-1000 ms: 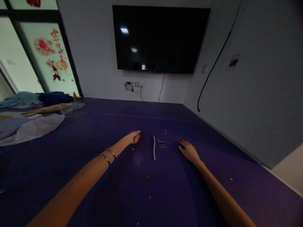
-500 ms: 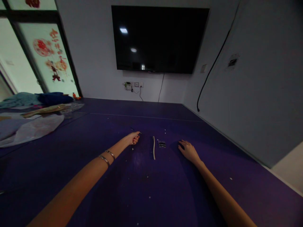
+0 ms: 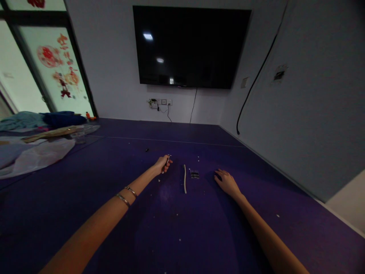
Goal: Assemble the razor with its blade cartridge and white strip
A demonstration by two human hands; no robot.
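My left hand [image 3: 163, 165] is closed around a small dark tool with a shiny metal tip [image 3: 169, 156]; its exact kind is too small to make out. My right hand [image 3: 226, 180] rests palm down on the purple surface, fingers loosely apart and slightly bent, with nothing visible in it. Between the hands lies a short piece of white cable [image 3: 185, 179], roughly pointing away from me. Just right of the cable is a small clear and dark connector-like piece [image 3: 194, 174]. Beyond my left hand sits a small black object [image 3: 147, 150].
Small white scraps [image 3: 198, 156] are scattered over the purple surface [image 3: 199, 236]. At the left lie a clear plastic sheet [image 3: 42, 158] and folded cloths [image 3: 61, 118]. A black cable [image 3: 252, 89] hangs down the right wall; a television [image 3: 194, 47] is mounted ahead.
My left hand has turned so the tool's tip points more upward. The small black object shows farther left than the dark thing seen behind that hand before. My right hand stays put.
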